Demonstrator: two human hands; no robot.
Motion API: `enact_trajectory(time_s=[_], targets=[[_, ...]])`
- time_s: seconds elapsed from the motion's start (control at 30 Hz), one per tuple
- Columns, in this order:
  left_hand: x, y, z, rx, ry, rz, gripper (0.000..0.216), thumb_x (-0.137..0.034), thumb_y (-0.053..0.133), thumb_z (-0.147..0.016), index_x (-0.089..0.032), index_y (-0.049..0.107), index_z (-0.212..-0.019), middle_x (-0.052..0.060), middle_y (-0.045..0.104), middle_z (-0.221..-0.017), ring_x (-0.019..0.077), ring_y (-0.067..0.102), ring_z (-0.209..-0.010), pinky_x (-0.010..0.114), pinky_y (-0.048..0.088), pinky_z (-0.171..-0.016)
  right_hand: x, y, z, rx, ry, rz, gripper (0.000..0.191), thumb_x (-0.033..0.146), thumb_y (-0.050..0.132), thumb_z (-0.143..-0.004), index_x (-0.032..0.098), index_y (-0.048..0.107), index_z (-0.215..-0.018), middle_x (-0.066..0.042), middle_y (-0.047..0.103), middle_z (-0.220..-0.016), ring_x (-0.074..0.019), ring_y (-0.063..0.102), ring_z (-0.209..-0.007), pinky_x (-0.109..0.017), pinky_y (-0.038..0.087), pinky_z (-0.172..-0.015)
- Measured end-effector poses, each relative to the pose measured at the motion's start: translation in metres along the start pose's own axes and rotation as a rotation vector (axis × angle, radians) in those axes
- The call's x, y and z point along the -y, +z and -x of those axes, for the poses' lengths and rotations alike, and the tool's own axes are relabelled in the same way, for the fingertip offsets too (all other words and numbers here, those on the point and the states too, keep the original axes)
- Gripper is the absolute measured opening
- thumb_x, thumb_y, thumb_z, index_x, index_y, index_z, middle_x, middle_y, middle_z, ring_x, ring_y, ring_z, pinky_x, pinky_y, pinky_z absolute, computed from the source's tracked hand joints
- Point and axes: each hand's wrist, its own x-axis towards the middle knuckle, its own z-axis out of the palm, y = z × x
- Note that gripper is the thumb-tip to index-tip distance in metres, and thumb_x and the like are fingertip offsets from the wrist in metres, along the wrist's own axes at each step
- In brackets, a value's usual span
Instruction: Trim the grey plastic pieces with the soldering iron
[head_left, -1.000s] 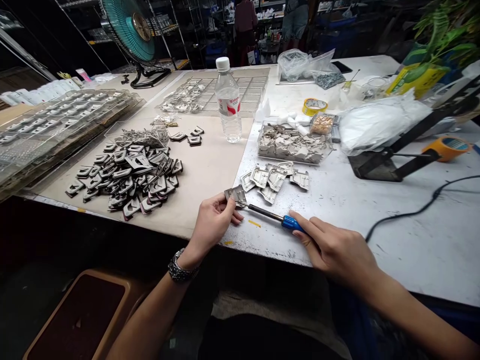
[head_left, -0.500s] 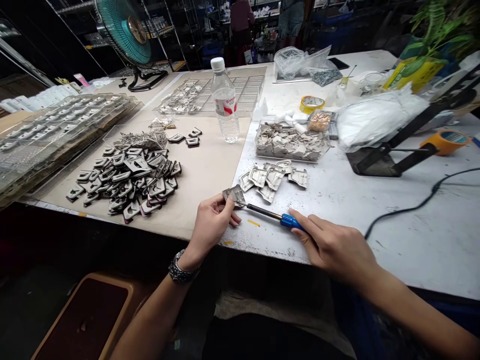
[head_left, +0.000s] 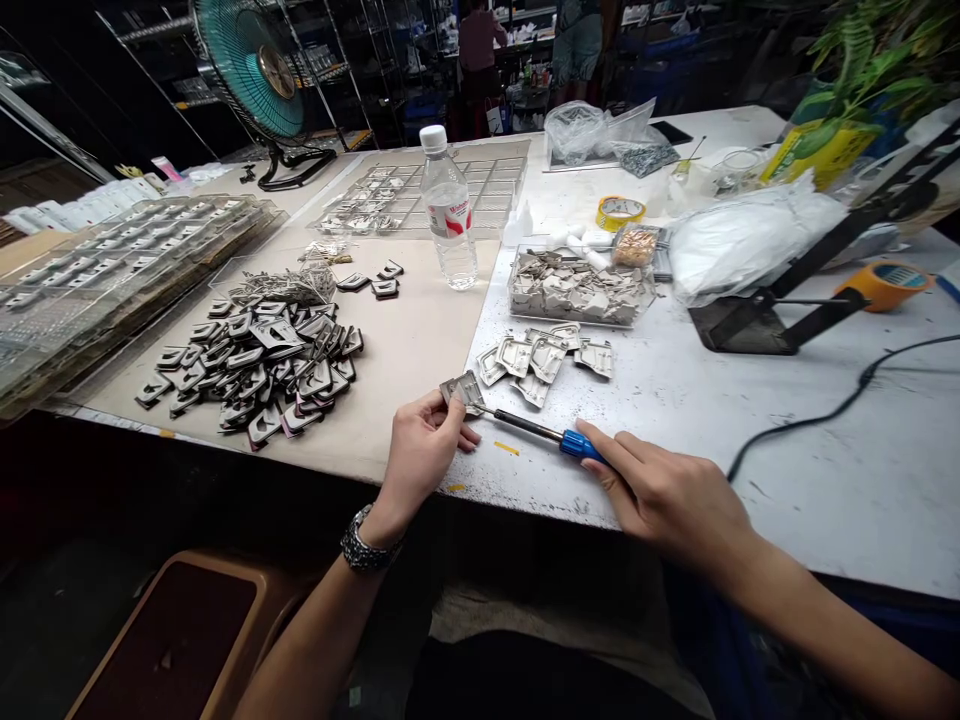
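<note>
Between thumb and fingers, my left hand pinches a small grey metal plate above the table's front edge. My right hand is wrapped round the blue handle of a screwdriver. Its long dark shaft points left, and the tip meets the lower right edge of the plate; exactly where it touches is too small to tell. Just behind the plate lie several similar pale grey metal pieces. To the left is a heap of dark-edged, frame-like metal parts.
A clear box of grey pieces stands behind the loose ones. Beyond are a water bottle, a divided tray and yellow tape. A black metal stand and a cable are at right, stacked trays at left.
The view has shifted very slightly. Both hands, the plate and the screwdriver keep nearly the same positions, with the tip still at the plate's edge.
</note>
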Motion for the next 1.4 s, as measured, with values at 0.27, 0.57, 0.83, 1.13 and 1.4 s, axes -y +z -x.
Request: enact_trajectory(time_s=[0.27,0.57,0.83,1.13,1.4], targets=[[0.002,0.0,-0.001,0.008,0.013,0.003,0.04,-0.052,0.072,-0.105,-0.014,0.081,-0.109,0.005,0.078,-0.069,0.0194,0.078,-0.06,0.026,0.064,-0.057,0.001,-0.001,0.001,-0.005,0.004,-0.003,0.044,0.036,0.051,-0.117,0.018,0.065,-0.154,-0.003,0.078,-0.091,-0.017,0.068,-0.063,-0.034,0.039,-0.052],[-0.004,-0.001,0.002,0.016,0.014,-0.007,0.038,-0.051,0.072,-0.105,-0.015,0.082,-0.109,0.004,0.077,-0.068,0.0197,0.076,-0.059,0.027,0.064,-0.057,0.002,-0.001,-0.002,0.022,0.019,0.005,0.046,0.036,0.049,-0.117,0.017,0.064,-0.156,-0.004,0.077,-0.089,-0.0171,0.066,-0.062,-0.032,0.036,-0.052],[0.0,0.0,0.0,0.011,0.008,0.007,0.038,-0.052,0.072,-0.104,-0.014,0.08,-0.104,0.004,0.076,-0.065,0.0183,0.073,-0.054,0.026,0.062,-0.053,-0.002,-0.008,-0.002,0.043,0.072,-0.204,0.044,0.036,0.05,-0.116,0.02,0.067,-0.153,-0.006,0.083,-0.104,-0.0204,0.075,-0.074,-0.031,0.046,-0.057],[0.0,0.001,-0.003,-0.005,0.004,0.0,0.04,-0.052,0.072,-0.103,-0.012,0.078,-0.102,0.005,0.076,-0.065,0.0161,0.07,-0.051,0.024,0.057,-0.053,-0.085,-0.03,-0.105,0.13,0.48,-1.282,0.043,0.061,0.064,-0.106,0.019,0.073,-0.114,0.005,0.046,-0.067,-0.0125,0.034,-0.052,-0.029,0.025,-0.048],[-0.033,0.024,-0.019,0.032,0.206,-0.178,0.035,-0.05,0.068,-0.106,-0.017,0.074,-0.095,0.007,0.078,-0.091,0.0194,0.073,-0.08,0.029,0.06,-0.07,-0.115,-0.003,-0.095,0.018,0.544,-1.762,0.04,0.055,0.068,-0.103,0.018,0.069,-0.119,0.004,0.049,-0.071,-0.0122,0.036,-0.055,-0.027,0.027,-0.05]])
